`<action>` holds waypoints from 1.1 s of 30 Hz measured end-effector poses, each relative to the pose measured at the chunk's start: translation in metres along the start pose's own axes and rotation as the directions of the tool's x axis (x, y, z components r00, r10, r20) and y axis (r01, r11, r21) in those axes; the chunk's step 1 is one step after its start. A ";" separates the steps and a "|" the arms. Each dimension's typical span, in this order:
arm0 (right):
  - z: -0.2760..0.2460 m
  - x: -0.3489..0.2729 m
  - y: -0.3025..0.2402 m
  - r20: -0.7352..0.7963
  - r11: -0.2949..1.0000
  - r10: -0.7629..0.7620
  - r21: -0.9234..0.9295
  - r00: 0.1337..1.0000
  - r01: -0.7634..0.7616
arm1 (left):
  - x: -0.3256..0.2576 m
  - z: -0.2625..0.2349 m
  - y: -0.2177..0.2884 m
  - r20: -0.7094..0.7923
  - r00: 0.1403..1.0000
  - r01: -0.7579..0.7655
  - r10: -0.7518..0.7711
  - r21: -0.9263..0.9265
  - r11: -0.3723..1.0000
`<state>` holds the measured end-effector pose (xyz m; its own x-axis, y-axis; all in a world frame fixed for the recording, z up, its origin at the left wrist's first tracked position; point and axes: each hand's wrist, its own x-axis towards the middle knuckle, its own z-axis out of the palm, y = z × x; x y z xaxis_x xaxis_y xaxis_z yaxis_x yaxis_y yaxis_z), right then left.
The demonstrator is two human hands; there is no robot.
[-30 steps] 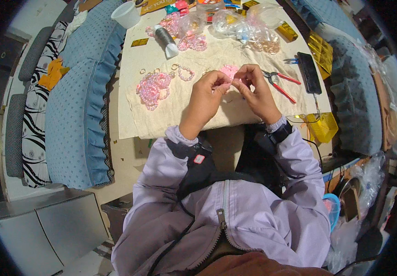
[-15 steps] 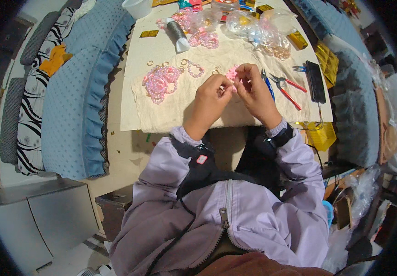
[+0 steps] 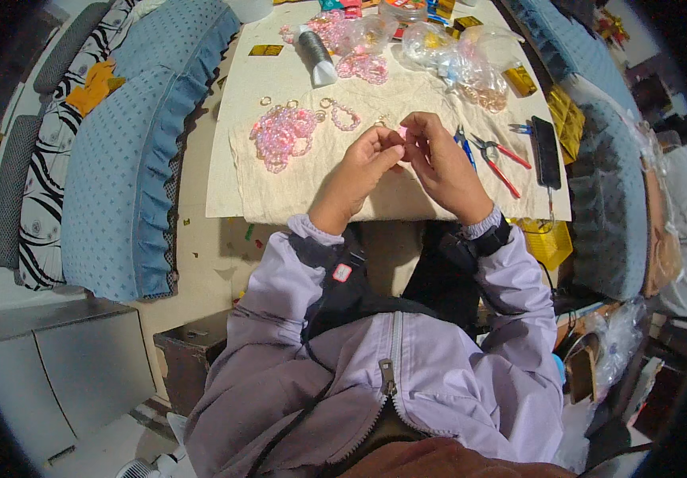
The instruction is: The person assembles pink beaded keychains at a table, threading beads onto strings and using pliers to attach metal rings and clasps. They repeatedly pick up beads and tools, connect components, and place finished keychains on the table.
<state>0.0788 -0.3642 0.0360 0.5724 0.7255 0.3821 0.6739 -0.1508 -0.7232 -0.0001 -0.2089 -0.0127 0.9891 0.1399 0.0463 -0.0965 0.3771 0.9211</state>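
Observation:
Over the cloth, my left hand [image 3: 366,169] and my right hand [image 3: 444,169] meet with thumbs and fingers pinched together. A bit of pink beads [image 3: 402,131] shows between the fingertips; the fingers hide most of it. Just beyond my left fingertips lie small gold rings [image 3: 381,121]. Left of my hands are a loop of pale pink beads [image 3: 346,118] and a heap of pink bead strands [image 3: 282,137], with more gold rings [image 3: 292,104] along its far edge. Beside my right hand lie blue-handled pliers [image 3: 464,146] and red-handled pliers [image 3: 503,164], the red pair spread.
A beige cloth [image 3: 272,195] covers much of the white table [image 3: 222,187]. Farther back are a dark spool [image 3: 315,56], clear plastic bags [image 3: 455,60] and pink bead bundles [image 3: 363,68]. A black phone [image 3: 546,151] lies at right. Blue-covered seats [image 3: 120,175] flank the table.
My fingers have drawn closer round the pink beads, which show less than before. The right hand has tilted slightly. The view has shifted a little; the things on the table stay in place.

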 end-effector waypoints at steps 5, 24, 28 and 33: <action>0.006 -0.002 -0.006 -0.081 0.994 0.107 0.040 0.991 -0.104 | 0.000 0.001 -0.004 -0.077 0.995 -0.062 0.070 0.104 0.993; 0.013 0.002 0.018 -0.018 0.962 0.134 0.243 0.991 -0.125 | -0.001 -0.008 -0.004 -0.101 0.994 -0.050 0.048 -0.022 0.998; 0.014 0.001 0.016 -0.049 0.955 0.153 0.262 0.987 -0.135 | -0.002 -0.009 -0.002 -0.097 0.994 -0.043 0.045 0.017 0.999; 0.018 -0.002 0.018 0.004 0.921 0.248 0.309 0.969 -0.237 | -0.003 -0.003 -0.003 -0.187 0.978 -0.080 0.093 0.075 0.994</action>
<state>0.0815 -0.3559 0.0119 0.7198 0.6680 0.1889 0.3407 -0.1029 -0.9345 -0.0033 -0.2080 -0.0167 0.9373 0.3436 0.0587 -0.1670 0.2948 0.9408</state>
